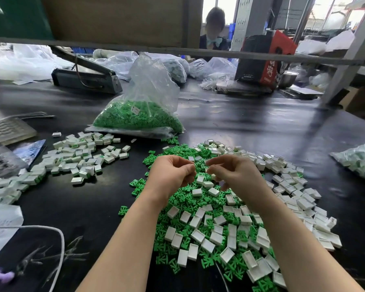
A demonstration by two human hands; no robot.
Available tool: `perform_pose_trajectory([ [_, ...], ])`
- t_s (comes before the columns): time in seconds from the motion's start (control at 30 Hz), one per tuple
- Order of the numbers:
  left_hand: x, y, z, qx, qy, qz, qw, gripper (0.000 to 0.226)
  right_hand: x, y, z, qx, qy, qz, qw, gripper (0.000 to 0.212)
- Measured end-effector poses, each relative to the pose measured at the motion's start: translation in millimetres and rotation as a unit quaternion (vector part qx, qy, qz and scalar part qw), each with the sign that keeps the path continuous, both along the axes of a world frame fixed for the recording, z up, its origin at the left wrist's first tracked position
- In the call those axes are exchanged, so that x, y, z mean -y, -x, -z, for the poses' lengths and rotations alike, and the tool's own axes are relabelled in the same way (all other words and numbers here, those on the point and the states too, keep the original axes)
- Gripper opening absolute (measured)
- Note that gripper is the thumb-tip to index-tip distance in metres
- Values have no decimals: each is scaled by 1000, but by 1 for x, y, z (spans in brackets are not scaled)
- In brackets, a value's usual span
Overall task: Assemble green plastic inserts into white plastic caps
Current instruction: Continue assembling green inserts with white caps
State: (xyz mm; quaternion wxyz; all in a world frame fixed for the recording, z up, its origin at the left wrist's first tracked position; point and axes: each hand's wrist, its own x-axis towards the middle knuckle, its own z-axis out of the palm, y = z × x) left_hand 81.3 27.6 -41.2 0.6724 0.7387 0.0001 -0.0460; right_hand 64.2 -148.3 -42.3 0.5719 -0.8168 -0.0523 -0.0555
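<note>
A mixed heap of loose green inserts (200, 209) and white caps (217, 237) lies on the black table in front of me. Both hands hover above its far part, fingertips almost meeting. My left hand (173, 171) is curled with thumb and forefinger pinched together; nothing shows between them. My right hand (234, 172) pinches a small white cap (208, 170) at its fingertips, facing the left hand. To the left lies a spread of white caps with green showing at their edges (76, 159).
A clear bag of green inserts (139, 116) stands behind the heap. Another bag of parts (360, 163) lies at the right edge. Grey trays (6, 131) and a white cable (59, 245) are on the left. A person sits across the table, behind a metal rail.
</note>
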Motion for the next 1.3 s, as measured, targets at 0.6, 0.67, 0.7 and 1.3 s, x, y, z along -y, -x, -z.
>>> perform_pose_trajectory([
  [0.6,6,4,4,72,-391,106,911,13,-2,-2,7,-28,-102,-1,994,25],
  [0.67,6,4,3,70,-385,111,914,5,-3,-2,8,-25,-98,11,995,27],
  [0.7,6,4,3,66,-383,118,914,5,-3,-3,7,-22,-97,18,995,27],
  [1.3,0,-4,1,89,24,65,994,14,-4,1,-3,19,-221,-8,975,11],
])
